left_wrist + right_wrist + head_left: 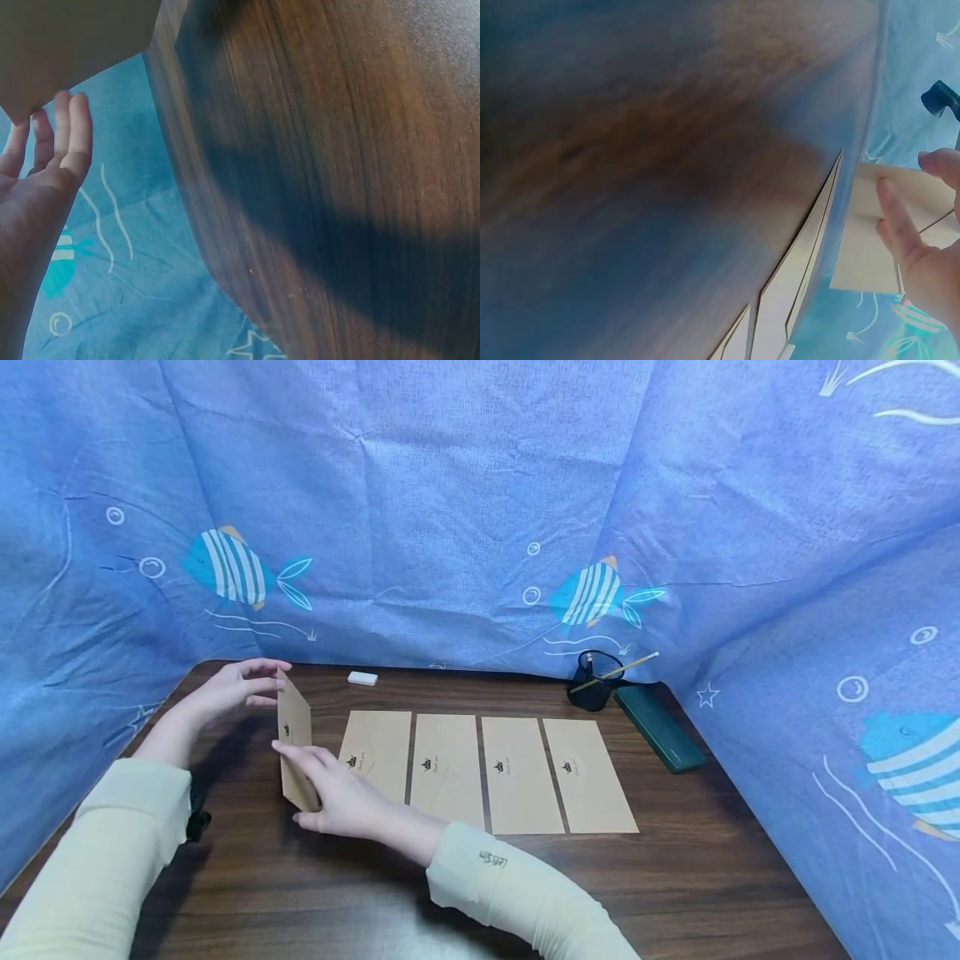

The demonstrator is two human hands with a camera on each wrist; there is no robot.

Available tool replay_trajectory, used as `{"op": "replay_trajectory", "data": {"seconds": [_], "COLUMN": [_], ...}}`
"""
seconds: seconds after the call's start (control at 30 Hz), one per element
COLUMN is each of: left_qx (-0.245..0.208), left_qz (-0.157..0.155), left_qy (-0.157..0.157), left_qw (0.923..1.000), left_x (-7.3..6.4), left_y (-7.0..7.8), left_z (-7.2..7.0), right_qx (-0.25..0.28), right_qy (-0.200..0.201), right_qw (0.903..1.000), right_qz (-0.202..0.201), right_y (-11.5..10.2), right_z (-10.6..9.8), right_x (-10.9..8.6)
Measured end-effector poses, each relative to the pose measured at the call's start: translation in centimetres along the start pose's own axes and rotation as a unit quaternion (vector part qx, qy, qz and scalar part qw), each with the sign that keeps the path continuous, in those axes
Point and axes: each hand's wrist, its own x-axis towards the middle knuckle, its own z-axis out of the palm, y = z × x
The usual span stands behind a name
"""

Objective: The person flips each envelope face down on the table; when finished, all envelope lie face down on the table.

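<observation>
A brown kraft envelope (296, 714) with a small black crown printed on it stands on edge above the left part of the table. At its upper far corner, my left hand (234, 685) pinches it between thumb and fingertips; the left wrist view shows the fingers under the envelope's corner (75, 45). My right hand (348, 793) grips the near lower end, fingers along one face and thumb at the bottom edge. Just right of it, several matching envelopes (521, 797) lie flat in a row, crowns and "Thank you" print facing up. The right forearm partly covers the leftmost ones.
A white eraser (363, 678) lies near the back edge of the dark wooden table (360, 902). At the back right are a black mesh pen cup (588, 693) holding a pencil and a green case (660, 727). Blue fish-print curtains (450, 527) enclose the table's back and sides.
</observation>
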Motion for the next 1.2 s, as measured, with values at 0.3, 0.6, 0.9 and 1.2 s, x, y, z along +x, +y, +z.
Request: {"op": "replay_trajectory", "data": {"seconds": [0.3, 0.6, 0.9, 1.2], "left_qx": [0.049, 0.182, 0.210, 0.250], "left_qz": [0.015, 0.026, 0.029, 0.046], "left_qy": [-0.002, 0.030, 0.017, 0.013], "left_qw": [0.9987, 0.9825, 0.9771, 0.9670], "left_x": [0.0, 0.3, 0.6, 1.9], "left_y": [0.6, 1.1, 1.6, 1.3], "left_z": [-0.1, 0.1, 0.0, 1.0], "right_qx": [0.094, 0.125, 0.130, 0.071], "right_qy": [0.038, 0.057, 0.047, -0.047], "right_qw": [0.9948, 0.9903, 0.9899, 0.9964], "right_qz": [-0.011, -0.015, 0.031, -0.003], "right_y": [0.3, 0.5, 1.1, 2.8], "right_z": [-0.1, -0.1, -0.4, -0.7], "right_x": [0.0, 0.1, -0.3, -0.1]}}
